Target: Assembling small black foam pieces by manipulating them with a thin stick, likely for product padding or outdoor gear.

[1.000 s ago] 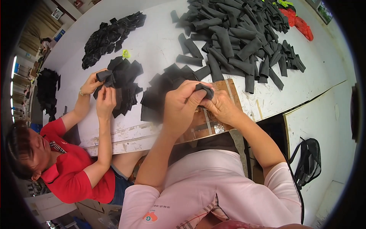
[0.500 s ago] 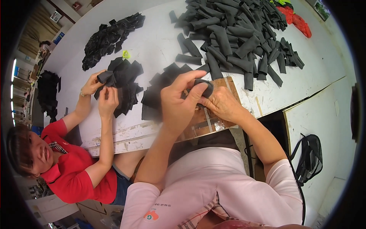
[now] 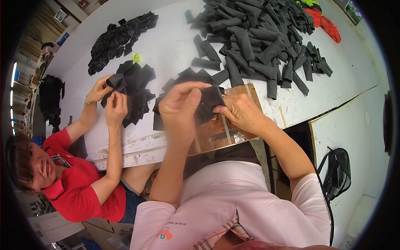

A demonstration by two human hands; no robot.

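A small black fabric piece [image 3: 211, 99], its flat side showing, is stretched between my two hands above the table's near edge. My right hand [image 3: 246, 111] pinches its right side, thumb in front and fingers curled behind. On the left side, my left hand [image 3: 180, 106] has its fingertips at the top edge of the cloth and its thumb raised; part of its grip is hidden. Under and behind my left hand lies a stack of flat black pieces [image 3: 159, 118]. A brown wooden board [image 3: 246, 135] with clear tape is below my hands.
Rolled dark fabric tubes [image 3: 266, 50] form a big heap at the far right, beside a red plastic bag [image 3: 327, 28]. To the left, a co-worker in red [image 3: 89, 187] handles black cloth over another pile [image 3: 135, 96]. A further black pile [image 3: 121, 41] lies behind it on the white table [image 3: 171, 41].
The black fabric piece has gone from curled up to spread flatter. My left hand has shifted left, away from my right hand, which has hardly moved.
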